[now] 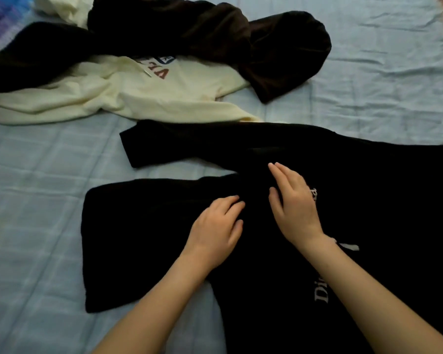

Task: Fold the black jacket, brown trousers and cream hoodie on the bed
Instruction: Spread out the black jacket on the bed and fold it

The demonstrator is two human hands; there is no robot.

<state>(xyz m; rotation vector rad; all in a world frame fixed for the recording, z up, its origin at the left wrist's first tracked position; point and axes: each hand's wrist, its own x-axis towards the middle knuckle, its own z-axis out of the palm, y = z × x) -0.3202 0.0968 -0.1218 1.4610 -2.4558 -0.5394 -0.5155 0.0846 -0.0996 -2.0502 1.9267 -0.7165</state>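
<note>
Fingers of both hands lie flat on the black jacket [279,154] — left hand [215,231] slightly bent, right hand [294,208] straight, nothing pinched. Beyond the fingertips: cream hoodie [128,93], with brown trousers [215,39] draped over it — both unfolded. Under everything, a pale blue checked bed sheet [384,80], wrinkled.

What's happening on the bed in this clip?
A person is working on the black jacket, which is spread out on the blue sheet. Both hands lie on it near its middle: the left hand with fingers slightly bent on the cloth, the right hand flat with straight fingers. Neither has a grip on the fabric. The cream hoodie and brown trousers lie in an unfolded heap further up the bed, the trousers partly over the hoodie.
</note>
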